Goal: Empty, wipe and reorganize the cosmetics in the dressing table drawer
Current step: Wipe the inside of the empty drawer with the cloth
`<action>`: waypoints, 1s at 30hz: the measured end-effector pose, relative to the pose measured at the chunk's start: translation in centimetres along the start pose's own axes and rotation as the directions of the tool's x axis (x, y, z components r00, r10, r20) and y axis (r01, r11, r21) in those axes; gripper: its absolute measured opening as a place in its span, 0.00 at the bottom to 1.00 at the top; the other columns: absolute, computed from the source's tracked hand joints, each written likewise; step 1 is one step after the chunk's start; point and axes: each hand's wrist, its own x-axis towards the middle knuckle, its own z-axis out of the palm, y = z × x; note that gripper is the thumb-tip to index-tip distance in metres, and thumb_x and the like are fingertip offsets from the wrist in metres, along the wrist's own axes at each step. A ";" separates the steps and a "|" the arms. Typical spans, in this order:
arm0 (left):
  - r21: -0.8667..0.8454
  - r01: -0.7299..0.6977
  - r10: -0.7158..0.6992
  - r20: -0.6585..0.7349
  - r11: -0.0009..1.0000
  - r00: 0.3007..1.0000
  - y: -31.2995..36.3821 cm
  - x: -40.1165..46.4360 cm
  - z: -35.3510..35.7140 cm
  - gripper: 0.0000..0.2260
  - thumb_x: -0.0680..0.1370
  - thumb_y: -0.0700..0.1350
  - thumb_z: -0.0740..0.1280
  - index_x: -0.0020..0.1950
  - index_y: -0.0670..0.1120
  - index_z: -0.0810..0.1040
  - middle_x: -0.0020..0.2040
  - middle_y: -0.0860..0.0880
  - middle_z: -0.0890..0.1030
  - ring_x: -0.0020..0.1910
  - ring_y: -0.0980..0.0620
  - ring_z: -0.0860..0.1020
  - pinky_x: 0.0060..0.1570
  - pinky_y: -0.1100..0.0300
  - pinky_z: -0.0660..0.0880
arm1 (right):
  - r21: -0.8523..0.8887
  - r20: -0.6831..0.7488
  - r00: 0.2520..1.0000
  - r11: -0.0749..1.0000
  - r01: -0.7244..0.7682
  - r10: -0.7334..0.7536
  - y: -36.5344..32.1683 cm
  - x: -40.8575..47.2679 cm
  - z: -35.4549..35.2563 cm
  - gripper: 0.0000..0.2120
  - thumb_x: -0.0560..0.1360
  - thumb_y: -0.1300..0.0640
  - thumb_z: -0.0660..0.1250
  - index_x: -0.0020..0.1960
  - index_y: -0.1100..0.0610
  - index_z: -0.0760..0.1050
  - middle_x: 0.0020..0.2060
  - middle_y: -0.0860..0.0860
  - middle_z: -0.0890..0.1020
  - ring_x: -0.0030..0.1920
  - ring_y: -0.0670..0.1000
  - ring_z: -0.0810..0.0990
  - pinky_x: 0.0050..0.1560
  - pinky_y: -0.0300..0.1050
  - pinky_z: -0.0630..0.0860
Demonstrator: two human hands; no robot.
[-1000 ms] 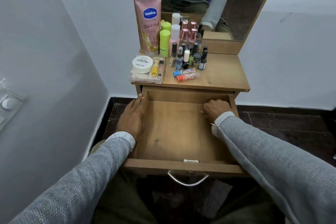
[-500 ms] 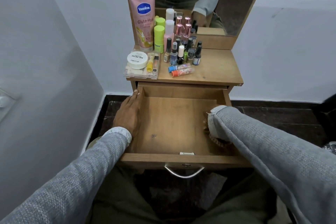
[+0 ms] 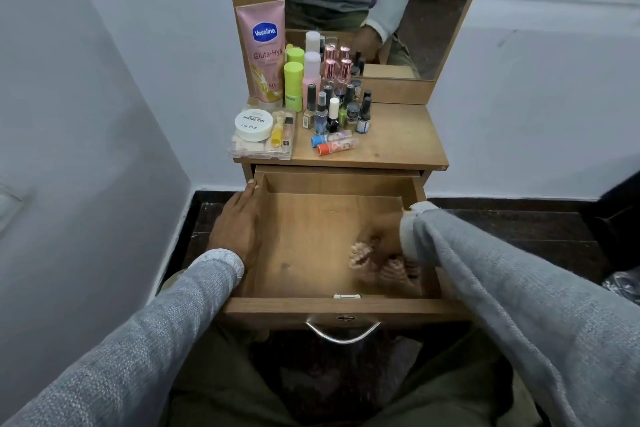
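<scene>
- The drawer is pulled fully out toward the near side, and its wooden floor shows no cosmetics, so emptying looks done.
- Judging by this, the wiping step is in hand: a pale, striped cloth lies on the drawer floor at the near right corner, blurred by motion.
- The right hand reaches down into the drawer onto that cloth; the sleeve cuff hides much of it, and the blur keeps me from telling whether the fingers clutch the cloth or only press it.
- The left hand rests along the drawer's left wall, fingers relaxed and extended toward the far corner, thumb tip on the rim, apparently steadying it; it grasps nothing.
- The next move likely calls for sweeping the cloth across to the left and far corners while the left hand braces.
- The cosmetics wait on the tabletop beyond: a pink Vaseline tube, green bottles, nail polish bottles, two lying tubes, and a clear tray with a white jar.
</scene>
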 end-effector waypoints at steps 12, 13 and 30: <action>0.009 -0.043 0.042 0.039 0.999 0.998 -0.7 0.7 0.8 0.28 0.80 0.42 0.60 0.79 0.51 0.54 0.79 0.52 0.55 0.77 0.50 0.56 0.74 0.48 0.58 | 0.046 -0.155 0.919 0.927 0.373 -0.363 -8.9 3.3 4.0 0.16 0.74 0.61 0.67 0.61 0.52 0.79 0.57 0.52 0.77 0.54 0.55 0.78 0.55 0.48 0.76; 0.004 -0.033 0.033 0.032 0.999 0.999 -0.6 0.6 0.7 0.28 0.80 0.41 0.60 0.79 0.50 0.55 0.79 0.52 0.55 0.77 0.49 0.56 0.74 0.48 0.58 | 0.059 -0.158 0.917 0.924 0.379 -0.366 -8.8 3.5 4.0 0.17 0.74 0.61 0.67 0.61 0.52 0.79 0.56 0.53 0.77 0.54 0.55 0.78 0.55 0.48 0.76; -0.031 -0.023 0.023 0.003 0.999 1.000 1.3 -0.4 -0.8 0.24 0.82 0.41 0.56 0.78 0.48 0.57 0.78 0.49 0.56 0.76 0.48 0.57 0.74 0.50 0.58 | -0.018 -0.058 0.959 0.960 0.278 -0.279 0.3 -2.3 3.5 0.09 0.75 0.60 0.67 0.52 0.53 0.83 0.47 0.53 0.84 0.46 0.52 0.82 0.47 0.48 0.80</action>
